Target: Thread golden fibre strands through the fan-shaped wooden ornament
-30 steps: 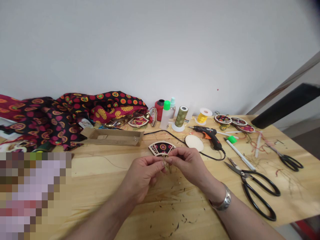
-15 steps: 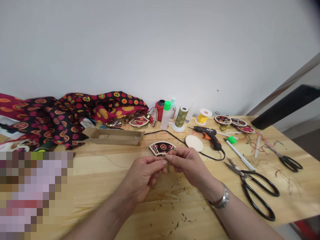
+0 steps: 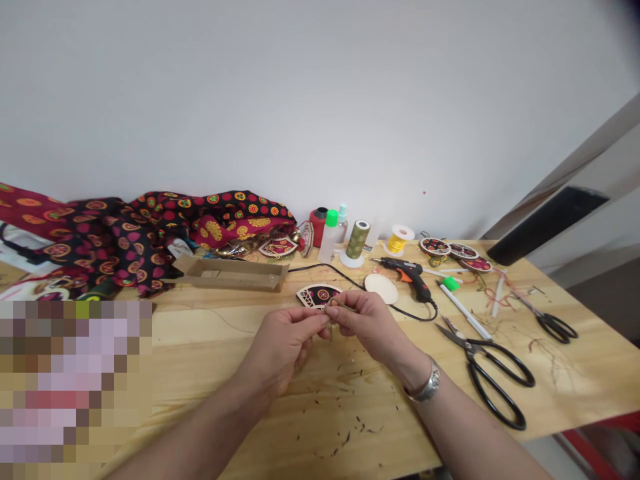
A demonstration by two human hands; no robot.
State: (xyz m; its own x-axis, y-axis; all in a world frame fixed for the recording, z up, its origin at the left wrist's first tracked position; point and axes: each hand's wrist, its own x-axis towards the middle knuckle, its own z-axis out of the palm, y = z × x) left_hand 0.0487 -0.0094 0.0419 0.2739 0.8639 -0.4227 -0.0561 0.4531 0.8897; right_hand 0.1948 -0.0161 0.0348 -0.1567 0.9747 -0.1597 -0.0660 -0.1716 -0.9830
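Note:
My left hand (image 3: 287, 337) and my right hand (image 3: 363, 323) meet over the middle of the table, both pinched closed. Between the fingertips is a thin olive-green thread (image 3: 336, 301), with a small loop showing above my right fingers. Its ends are too fine to follow. Just behind my fingers lies a fan-shaped wooden ornament (image 3: 320, 294) with dark patterned fabric, partly covered by my right hand. A round cream disc (image 3: 381, 289) lies beyond my right hand, near a black glue gun (image 3: 407, 273).
Large black-handled scissors (image 3: 493, 370) and smaller scissors (image 3: 557, 327) lie at right. A cardboard tray (image 3: 235, 275), bottles (image 3: 329, 240) and thread spools (image 3: 358, 241) stand behind. Patterned cloth (image 3: 150, 233) is heaped at left. A black cylinder (image 3: 547, 223) leans at the back right.
The view has shifted slightly, so things at right appear further left. My hands keep their pinch on the thread, and its loop shows a little more clearly above my right fingers.

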